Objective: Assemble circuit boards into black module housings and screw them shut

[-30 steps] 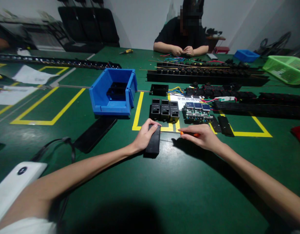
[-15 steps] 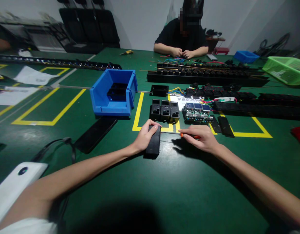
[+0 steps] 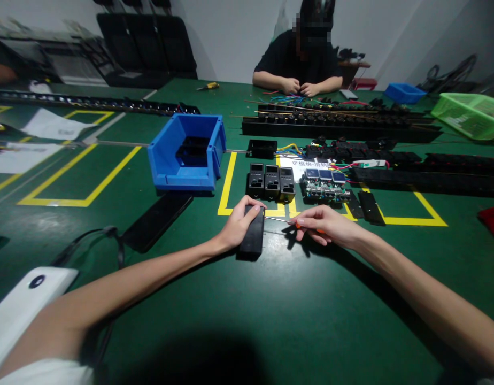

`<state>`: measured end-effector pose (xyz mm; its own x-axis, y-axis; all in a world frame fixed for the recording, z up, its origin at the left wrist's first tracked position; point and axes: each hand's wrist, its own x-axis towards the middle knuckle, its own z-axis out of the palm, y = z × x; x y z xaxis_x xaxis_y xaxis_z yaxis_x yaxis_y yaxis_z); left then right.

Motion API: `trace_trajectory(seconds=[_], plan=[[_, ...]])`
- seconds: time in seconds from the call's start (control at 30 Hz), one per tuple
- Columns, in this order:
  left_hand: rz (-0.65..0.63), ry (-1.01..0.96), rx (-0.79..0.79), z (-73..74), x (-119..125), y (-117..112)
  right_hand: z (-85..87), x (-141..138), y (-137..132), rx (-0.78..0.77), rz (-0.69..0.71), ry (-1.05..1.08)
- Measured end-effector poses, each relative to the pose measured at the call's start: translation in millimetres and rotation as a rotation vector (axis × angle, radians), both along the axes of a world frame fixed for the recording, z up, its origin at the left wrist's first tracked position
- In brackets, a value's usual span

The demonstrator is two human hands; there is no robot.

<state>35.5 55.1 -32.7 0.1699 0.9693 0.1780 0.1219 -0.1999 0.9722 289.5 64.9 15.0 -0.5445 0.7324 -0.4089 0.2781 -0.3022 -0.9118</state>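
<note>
My left hand [image 3: 239, 222] is closed around the upper part of a black rectangular case [image 3: 252, 238], which rests on the green table. In my right hand [image 3: 325, 224] is a screwdriver [image 3: 298, 225] with an orange handle, gripped by the fingers. Its thin metal shaft points left and its tip meets the right side of the case near the top; the exact contact is too small to make out. Just beyond the hands stand three black module housings [image 3: 272, 182]. Beside them, to the right, lie small circuit boards with screens [image 3: 325, 184].
A blue bin [image 3: 185, 179] holding black parts stands left of the housings, with a black phone-like slab [image 3: 157, 222] before it. At lower left lies a white device [image 3: 34, 299] with a cable. Long black rails [image 3: 339, 128] stretch across the back, where another person [image 3: 299, 64] sits working.
My right hand has turned on the screwdriver, its fingers now lower and more spread, and moved slightly left. The left hand and the case stay in place.
</note>
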Motion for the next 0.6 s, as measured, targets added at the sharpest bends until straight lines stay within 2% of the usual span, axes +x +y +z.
trace_trajectory(seconds=[0.2, 0.43, 0.6], plan=[[0.01, -0.018, -0.025, 1.5, 0.7, -0.4, -0.9, 1.3, -3.0, 0.432, 0.048, -0.189], [0.025, -0.014, -0.039, 6.2, 2.0, -1.8, -9.1, 6.6, -3.0, 1.121, 0.204, -0.274], [0.012, -0.009, -0.03, 4.4, 1.2, -1.2, -12.5, 10.6, -2.8, 1.497, 0.295, -0.398]])
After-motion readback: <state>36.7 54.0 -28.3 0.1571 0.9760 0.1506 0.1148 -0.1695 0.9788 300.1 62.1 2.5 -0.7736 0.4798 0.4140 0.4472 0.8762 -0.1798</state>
